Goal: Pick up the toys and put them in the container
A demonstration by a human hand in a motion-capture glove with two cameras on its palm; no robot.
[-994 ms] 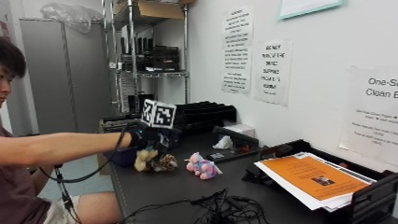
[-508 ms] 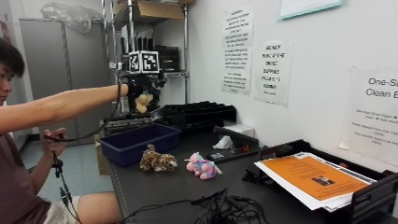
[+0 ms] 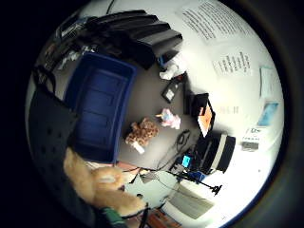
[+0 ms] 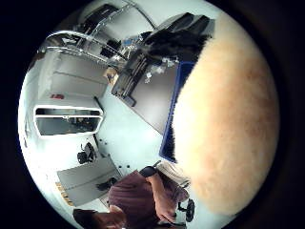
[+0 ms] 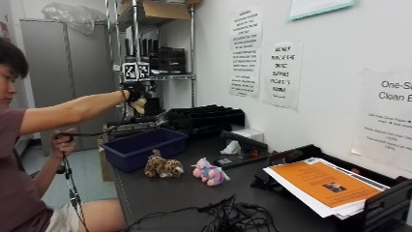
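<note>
Item in transit: tan plush toy point(image 5: 139, 105), gripped in the gloved right hand point(image 5: 133, 90), raised well above the blue container point(image 5: 145, 148). Remaining on the desk point(image 5: 174, 193): leopard toy point(image 5: 162, 166) and pink toy point(image 5: 209, 172), beside the container. Next move, likely: lower over the bin and release.

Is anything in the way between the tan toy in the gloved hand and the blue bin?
Nothing visible. The gloved right hand holds the tan plush toy in the air above the blue bin, whose open top looks bare inside. The spotted plush and pink plush lie on the table beside the bin, off that path.
</note>
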